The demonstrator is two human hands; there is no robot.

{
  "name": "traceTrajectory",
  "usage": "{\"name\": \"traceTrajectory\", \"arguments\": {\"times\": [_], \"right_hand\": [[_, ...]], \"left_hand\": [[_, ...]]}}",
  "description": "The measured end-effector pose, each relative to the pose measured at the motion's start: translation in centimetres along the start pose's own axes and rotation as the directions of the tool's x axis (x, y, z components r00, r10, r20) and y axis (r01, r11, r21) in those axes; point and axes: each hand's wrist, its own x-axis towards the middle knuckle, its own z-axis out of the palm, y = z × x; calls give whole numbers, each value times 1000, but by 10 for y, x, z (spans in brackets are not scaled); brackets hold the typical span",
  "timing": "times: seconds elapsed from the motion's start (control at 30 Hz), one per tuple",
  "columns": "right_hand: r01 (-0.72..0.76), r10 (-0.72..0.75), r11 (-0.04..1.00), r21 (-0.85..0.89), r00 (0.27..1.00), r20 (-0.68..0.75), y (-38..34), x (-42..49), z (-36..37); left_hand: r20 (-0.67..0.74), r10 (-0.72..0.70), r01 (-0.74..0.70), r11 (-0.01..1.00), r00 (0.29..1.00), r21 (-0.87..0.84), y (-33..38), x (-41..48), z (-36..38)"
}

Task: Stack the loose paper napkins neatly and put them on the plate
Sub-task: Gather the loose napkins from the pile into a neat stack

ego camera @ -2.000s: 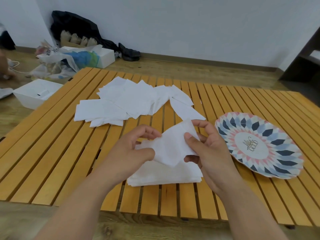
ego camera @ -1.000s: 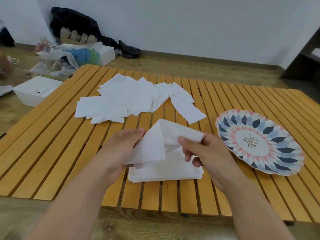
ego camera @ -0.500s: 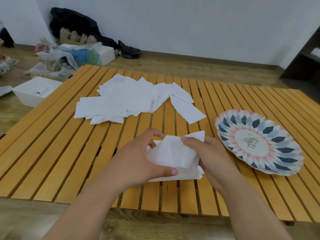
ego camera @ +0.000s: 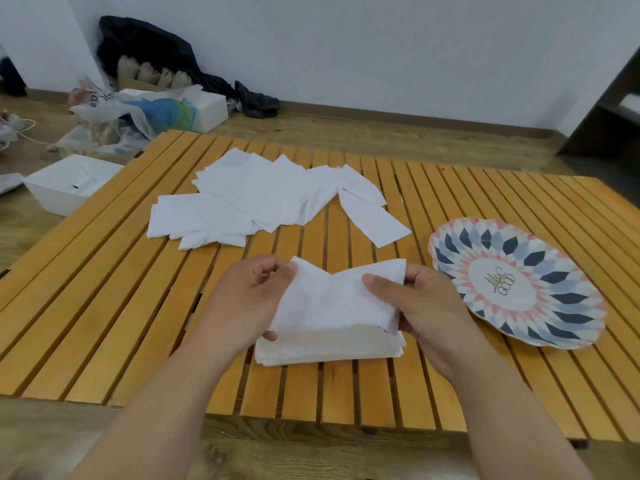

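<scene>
1. A person's left hand [ego camera: 249, 303] and right hand [ego camera: 426, 306] each pinch one end of a single white napkin [ego camera: 332, 299], with the fingers curled round its far corners.
2. The napkin is held over a squared stack [ego camera: 329, 351] at the near middle of the slatted wooden table [ego camera: 104, 306].
3. Loose napkins [ego camera: 263, 199] lie overlapping farther back, left of centre.
4. A patterned plate [ego camera: 554, 323] sits right of the stack, apart from it.
5. A white box [ego camera: 69, 183] and plastic bags [ego camera: 138, 112] rest on the floor, far left.

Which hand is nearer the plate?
Right. The right hand pinches the right edge of the top napkin, close beside the plate; the left hand pinches the opposite edge, farther left.
</scene>
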Motion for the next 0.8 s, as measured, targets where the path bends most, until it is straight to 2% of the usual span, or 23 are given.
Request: {"name": "traceTrajectory", "arguments": {"times": [0.1, 0.2, 0.27, 0.33, 0.4, 0.47, 0.57, 0.63, 0.7, 0.73, 0.8], "right_hand": [[34, -43, 964, -263, 999, -28, 7, 3, 1], [60, -103, 818, -572, 994, -42, 17, 7, 4], [66, -135, 722, -688, 990, -46, 24, 11, 5], [70, -167, 627, -775, 985, -46, 29, 13, 5], [71, -177, 567, -821, 983, -38, 32, 13, 5], [56, -162, 546, -836, 986, -40, 34, 13, 6], [38, -158, 530, -847, 986, -55, 34, 12, 6], [35, -164, 524, -851, 985, -60, 35, 12, 7], [30, -158, 520, -854, 986, -61, 35, 11, 8], [26, -155, 514, -857, 986, -63, 34, 10, 9], [18, -146, 499, -867, 987, -64, 33, 9, 9]], "left_hand": [[-23, -73, 74, 996, 997, 47, -7, 4, -4], [-58, -86, 97, 967, 995, 237, -17, 8, -6], [-89, -64, 92, 929, 994, 358, -22, 9, -5], [-117, 0, 63, 841, 993, 537, -27, 11, -3], [-131, 69, 40, 730, 989, 682, -31, 12, -1], [-148, 103, 39, 682, 984, 731, -32, 12, 0], [-163, 149, 14, 696, 975, 718, -30, 14, -2], [-103, 126, -18, 715, 987, 699, -31, 15, -4], [-56, 94, -19, 653, 994, 757, -33, 17, -7], [-79, 87, 5, 637, 993, 771, -34, 19, -10], [-181, 101, 67, 673, 978, 737, -37, 23, -22]]}}
